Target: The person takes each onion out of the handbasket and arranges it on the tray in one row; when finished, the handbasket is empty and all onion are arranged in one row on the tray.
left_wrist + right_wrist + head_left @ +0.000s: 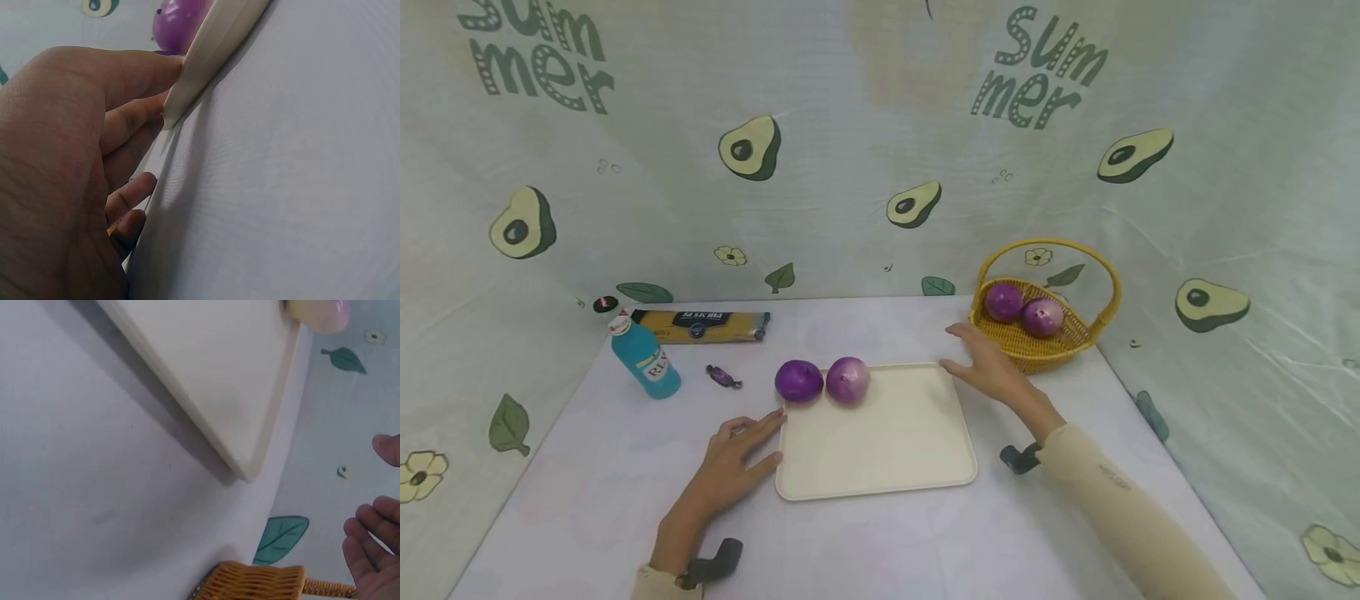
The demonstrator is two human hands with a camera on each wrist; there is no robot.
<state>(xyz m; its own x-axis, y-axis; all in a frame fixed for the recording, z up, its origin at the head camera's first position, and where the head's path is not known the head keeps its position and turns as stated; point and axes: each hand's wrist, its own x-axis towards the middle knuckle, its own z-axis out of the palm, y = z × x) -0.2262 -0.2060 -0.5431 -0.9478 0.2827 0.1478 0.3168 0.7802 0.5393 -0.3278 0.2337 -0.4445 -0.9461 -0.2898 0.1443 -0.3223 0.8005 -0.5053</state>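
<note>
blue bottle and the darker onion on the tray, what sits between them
A small wrapped candy on the table, between the bottle and the onion; head view shows it.

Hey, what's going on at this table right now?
A person sits at a table with a cream tray in front of them. Two purple onions lie at the tray's far left corner. The left hand touches the tray's left edge with straight fingers. The right hand hovers open between the tray's far right corner and a yellow basket, which holds two more onions. Neither hand holds anything.
</note>
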